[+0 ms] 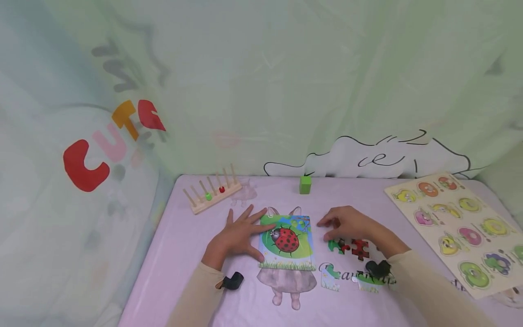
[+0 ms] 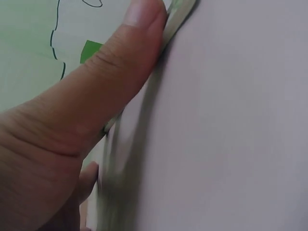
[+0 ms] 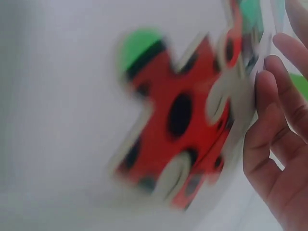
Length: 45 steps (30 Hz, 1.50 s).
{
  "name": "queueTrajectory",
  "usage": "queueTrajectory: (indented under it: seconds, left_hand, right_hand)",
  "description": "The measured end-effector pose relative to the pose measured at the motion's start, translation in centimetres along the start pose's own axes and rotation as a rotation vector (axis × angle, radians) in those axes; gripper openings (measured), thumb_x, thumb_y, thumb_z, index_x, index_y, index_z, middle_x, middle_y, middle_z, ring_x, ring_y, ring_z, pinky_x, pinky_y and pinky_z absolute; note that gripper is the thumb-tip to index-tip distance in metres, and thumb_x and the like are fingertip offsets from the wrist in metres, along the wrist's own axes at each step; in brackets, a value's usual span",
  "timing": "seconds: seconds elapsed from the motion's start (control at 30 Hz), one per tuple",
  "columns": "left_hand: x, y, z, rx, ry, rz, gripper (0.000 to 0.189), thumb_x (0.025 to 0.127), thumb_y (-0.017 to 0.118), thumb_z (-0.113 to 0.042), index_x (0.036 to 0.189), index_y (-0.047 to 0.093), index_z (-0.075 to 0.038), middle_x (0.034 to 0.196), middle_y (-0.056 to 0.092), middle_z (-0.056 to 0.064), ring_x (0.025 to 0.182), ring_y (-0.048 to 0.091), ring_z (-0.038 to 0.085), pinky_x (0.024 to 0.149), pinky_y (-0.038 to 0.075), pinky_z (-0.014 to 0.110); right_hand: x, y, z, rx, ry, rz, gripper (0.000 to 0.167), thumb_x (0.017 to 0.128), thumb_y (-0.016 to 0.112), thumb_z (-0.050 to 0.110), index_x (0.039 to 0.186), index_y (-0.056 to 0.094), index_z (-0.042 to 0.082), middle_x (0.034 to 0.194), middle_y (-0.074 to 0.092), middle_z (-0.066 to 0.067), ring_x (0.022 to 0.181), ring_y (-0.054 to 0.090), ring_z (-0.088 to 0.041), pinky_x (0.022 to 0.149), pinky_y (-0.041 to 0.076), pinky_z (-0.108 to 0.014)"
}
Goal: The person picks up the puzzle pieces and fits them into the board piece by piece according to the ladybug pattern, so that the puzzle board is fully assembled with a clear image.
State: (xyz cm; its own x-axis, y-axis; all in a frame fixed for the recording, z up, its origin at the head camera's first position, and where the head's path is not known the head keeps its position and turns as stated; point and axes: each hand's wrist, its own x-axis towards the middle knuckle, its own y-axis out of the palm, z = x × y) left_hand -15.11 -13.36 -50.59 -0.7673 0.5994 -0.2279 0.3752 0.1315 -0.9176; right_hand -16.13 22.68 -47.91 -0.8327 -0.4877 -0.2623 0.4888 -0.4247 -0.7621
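With fingers spread, my left hand rests on the left side of a ladybug picture, thumb at its lower left edge. In the left wrist view the thumb lies along the picture's thin edge. My right hand is just right of the picture, fingers loosely bent, nothing seen between them. Close below it lie a green-and-red puzzle piece and a red, black-spotted puzzle piece. The right wrist view shows red spotted pieces, blurred, beside the fingers. Nearer me are grass-patterned pieces, some partly behind the right wrist's camera.
A wooden peg rack with a green and a red bead stands at the back left. Behind the picture is a green block. A wooden fruit puzzle board lies on the right. Printed curtains hang behind the table.
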Motion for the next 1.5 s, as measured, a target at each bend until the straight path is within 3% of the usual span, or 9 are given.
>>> queueTrajectory:
  seconds: [0.23, 0.57, 0.77, 0.9, 1.07, 1.3, 1.5]
  left_hand:
    - [0.0, 0.7, 0.0, -0.012, 0.003, -0.039, 0.101, 0.063, 0.081, -0.072, 0.153, 0.040, -0.049, 0.172, 0.013, -0.011, 0.161, 0.002, 0.032, 0.114, -0.001, 0.081]
    - [0.5, 0.6, -0.6, -0.033, 0.001, -0.043, 0.101, 0.064, 0.082, -0.069, 0.153, 0.040, -0.049, 0.173, 0.013, -0.009, 0.160, 0.001, 0.035, 0.108, -0.004, 0.086]
    - [1.1, 0.9, -0.5, -0.035, -0.016, -0.029, 0.102, 0.063, 0.083, -0.070, 0.152, 0.038, -0.053, 0.172, 0.010, -0.014, 0.161, -0.003, 0.031, 0.108, -0.007, 0.085]
    - [1.1, 1.1, -0.4, -0.049, -0.015, -0.028, 0.102, 0.063, 0.083, -0.070, 0.152, 0.037, -0.054, 0.172, 0.009, -0.016, 0.161, -0.004, 0.029, 0.108, -0.009, 0.084]
    - [1.2, 1.0, -0.2, -0.064, -0.001, -0.016, 0.101, 0.065, 0.082, -0.071, 0.153, 0.036, -0.054, 0.172, 0.006, -0.016, 0.161, -0.006, 0.030, 0.108, -0.009, 0.084]
    - [1.2, 0.8, -0.2, -0.076, 0.005, -0.007, 0.099, 0.066, 0.081, -0.071, 0.153, 0.037, -0.052, 0.173, 0.007, -0.015, 0.161, -0.006, 0.031, 0.107, -0.009, 0.085]
    - [1.2, 1.1, 0.0, -0.080, -0.010, -0.007, 0.100, 0.065, 0.082, -0.071, 0.152, 0.036, -0.054, 0.172, 0.006, -0.017, 0.161, -0.007, 0.028, 0.108, -0.011, 0.084]
  right_hand:
    - [-1.6, 0.0, -0.9, -0.026, 0.031, 0.025, 0.030, 0.073, 0.093, 0.030, 0.099, 0.077, 0.028, 0.096, 0.066, 0.008, 0.087, 0.053, -0.014, 0.073, 0.049, -0.026]
    - [-2.2, 0.5, -1.5, -0.041, 0.033, 0.033, 0.041, 0.068, 0.096, 0.023, 0.098, 0.070, 0.034, 0.101, 0.061, 0.012, 0.096, 0.052, -0.014, 0.084, 0.049, -0.030]
    - [-2.5, 0.6, -1.0, -0.029, 0.052, 0.029, 0.040, 0.069, 0.095, 0.019, 0.098, 0.069, 0.029, 0.101, 0.062, 0.010, 0.098, 0.053, -0.015, 0.087, 0.050, -0.032]
    - [-2.6, 0.5, -0.7, -0.029, 0.055, 0.036, 0.040, 0.070, 0.094, 0.018, 0.096, 0.066, 0.028, 0.096, 0.061, 0.010, 0.094, 0.053, -0.015, 0.081, 0.048, -0.029]
    - [-2.4, 0.3, -1.0, 0.013, 0.043, 0.046, 0.036, 0.073, 0.092, 0.019, 0.096, 0.067, 0.029, 0.089, 0.061, 0.008, 0.086, 0.053, -0.014, 0.072, 0.046, -0.025]
    - [-2.0, 0.0, -1.4, 0.091, -0.051, -0.003, 0.017, 0.087, 0.082, 0.021, 0.100, 0.074, 0.027, 0.090, 0.067, 0.011, 0.085, 0.057, -0.011, 0.075, 0.050, -0.024]
    - [-1.7, 0.4, -1.1, 0.170, -0.067, -0.024, 0.013, 0.089, 0.080, 0.023, 0.101, 0.077, 0.026, 0.094, 0.071, 0.009, 0.084, 0.059, -0.010, 0.072, 0.052, -0.023]
